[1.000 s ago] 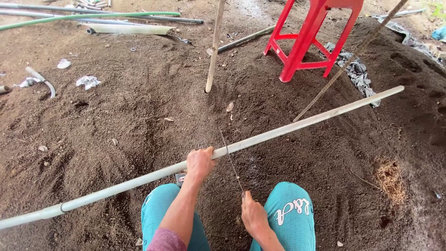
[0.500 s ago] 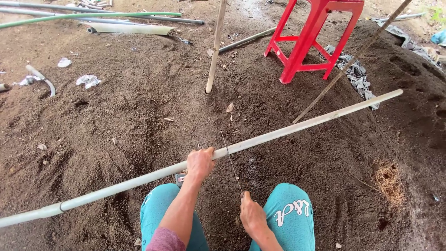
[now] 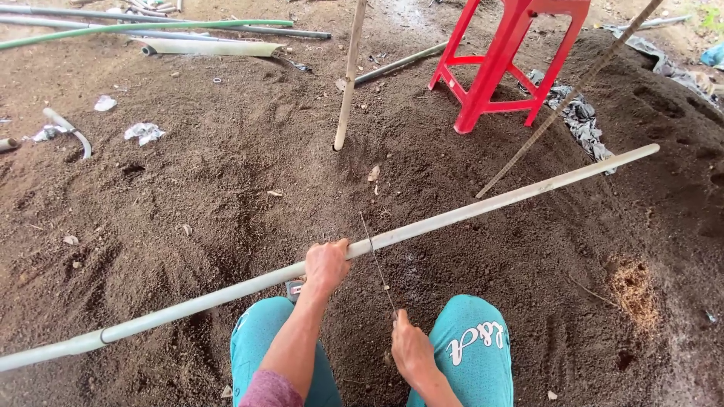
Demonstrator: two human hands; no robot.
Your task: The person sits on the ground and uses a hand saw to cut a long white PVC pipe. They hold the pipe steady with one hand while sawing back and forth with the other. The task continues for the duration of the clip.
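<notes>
left hand (image 3: 326,265) is clenched around the long pale pipe (image 3: 483,205) lying across the dirt above the knees, right hand (image 3: 411,348) grips a thin saw blade (image 3: 375,260) on it. looks mid-cut; next stroke needs the pipe held steady.

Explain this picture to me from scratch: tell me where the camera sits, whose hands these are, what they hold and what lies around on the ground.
There is no machine here, only a person working with two bare hands. The single picture comes from a camera worn on the person's head, looking down past their teal-clad knees at dark soil. The left hand grips a long pale pipe that runs slantwise across the view. The right hand holds the near end of a thin blade, like a saw blade, which crosses the pipe just beside the left hand. Farther off stand a red plastic stool and an upright wooden stick. More pipes and crumpled scraps lie at the upper left.
</notes>
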